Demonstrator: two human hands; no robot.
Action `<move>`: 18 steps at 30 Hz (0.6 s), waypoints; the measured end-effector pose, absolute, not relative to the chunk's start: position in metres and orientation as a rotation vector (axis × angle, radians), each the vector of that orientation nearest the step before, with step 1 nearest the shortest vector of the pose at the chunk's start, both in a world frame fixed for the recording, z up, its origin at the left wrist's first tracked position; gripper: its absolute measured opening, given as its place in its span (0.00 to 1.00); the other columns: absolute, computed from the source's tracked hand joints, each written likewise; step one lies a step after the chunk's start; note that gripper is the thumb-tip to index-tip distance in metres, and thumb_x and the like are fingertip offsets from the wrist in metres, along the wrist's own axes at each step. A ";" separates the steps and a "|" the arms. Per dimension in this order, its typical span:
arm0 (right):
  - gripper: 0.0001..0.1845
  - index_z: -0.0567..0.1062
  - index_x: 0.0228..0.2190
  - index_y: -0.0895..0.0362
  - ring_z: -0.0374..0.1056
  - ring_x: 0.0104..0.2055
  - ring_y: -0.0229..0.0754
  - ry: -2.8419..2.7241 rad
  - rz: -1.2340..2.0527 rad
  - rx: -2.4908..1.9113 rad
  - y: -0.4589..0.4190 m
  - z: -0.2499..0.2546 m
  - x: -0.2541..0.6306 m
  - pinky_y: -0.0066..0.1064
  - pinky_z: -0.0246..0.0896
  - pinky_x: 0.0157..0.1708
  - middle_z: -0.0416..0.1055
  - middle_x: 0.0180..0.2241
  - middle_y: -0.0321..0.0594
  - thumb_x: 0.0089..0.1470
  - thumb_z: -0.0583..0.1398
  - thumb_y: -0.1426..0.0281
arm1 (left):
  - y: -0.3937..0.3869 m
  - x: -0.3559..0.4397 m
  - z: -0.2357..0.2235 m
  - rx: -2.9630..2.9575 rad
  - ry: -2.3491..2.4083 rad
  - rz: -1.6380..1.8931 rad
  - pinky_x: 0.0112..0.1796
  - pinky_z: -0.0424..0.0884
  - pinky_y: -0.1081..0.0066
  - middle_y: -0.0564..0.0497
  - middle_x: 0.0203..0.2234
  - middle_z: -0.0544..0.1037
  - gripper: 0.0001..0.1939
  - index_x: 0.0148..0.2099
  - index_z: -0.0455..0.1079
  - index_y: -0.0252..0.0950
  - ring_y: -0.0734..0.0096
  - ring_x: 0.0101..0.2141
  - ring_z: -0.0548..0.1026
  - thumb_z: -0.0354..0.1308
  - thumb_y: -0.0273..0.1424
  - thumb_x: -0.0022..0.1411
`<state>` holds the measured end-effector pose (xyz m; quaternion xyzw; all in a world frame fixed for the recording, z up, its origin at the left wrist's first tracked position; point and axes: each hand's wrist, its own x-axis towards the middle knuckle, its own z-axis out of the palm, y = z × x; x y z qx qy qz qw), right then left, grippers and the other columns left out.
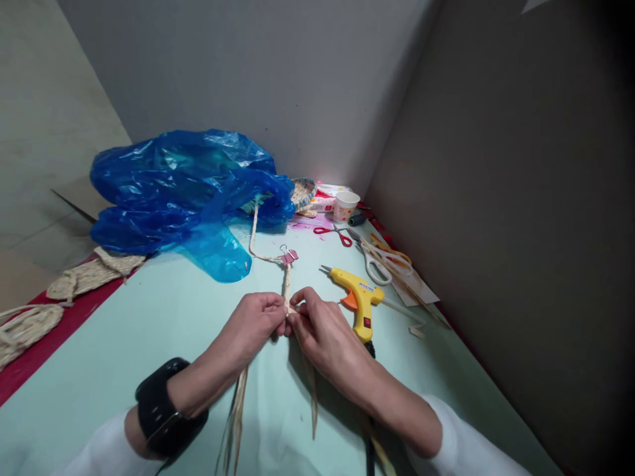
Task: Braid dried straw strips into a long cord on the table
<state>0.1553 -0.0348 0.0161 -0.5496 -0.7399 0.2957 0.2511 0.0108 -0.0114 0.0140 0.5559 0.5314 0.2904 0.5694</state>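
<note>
The counter (169, 317) is pale green, with a red strip (64, 328) along its left edge and grey walls (248, 73) rising beyond its far and right edges. A blue bag (183, 175) fills the far left corner; a cup (346, 208) stands near the far right one. Mid-counter, the left hand (258, 317) and right hand (317, 328) hold a braid (286, 284), each grip pinched closed on it.

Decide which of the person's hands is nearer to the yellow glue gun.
Right: the right hand is beside the glue gun; the left hand is farther off, across the braid.
</note>
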 end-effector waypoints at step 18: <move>0.10 0.71 0.28 0.61 0.59 0.25 0.45 -2.520 -0.656 -1.351 -0.067 0.004 0.126 0.35 0.50 0.24 0.64 0.24 0.43 0.44 0.53 0.84 | -0.012 0.007 0.006 1.194 1.222 0.711 0.19 0.46 0.75 0.60 0.13 0.59 0.10 0.24 0.65 0.34 0.81 0.16 0.53 0.54 0.33 0.54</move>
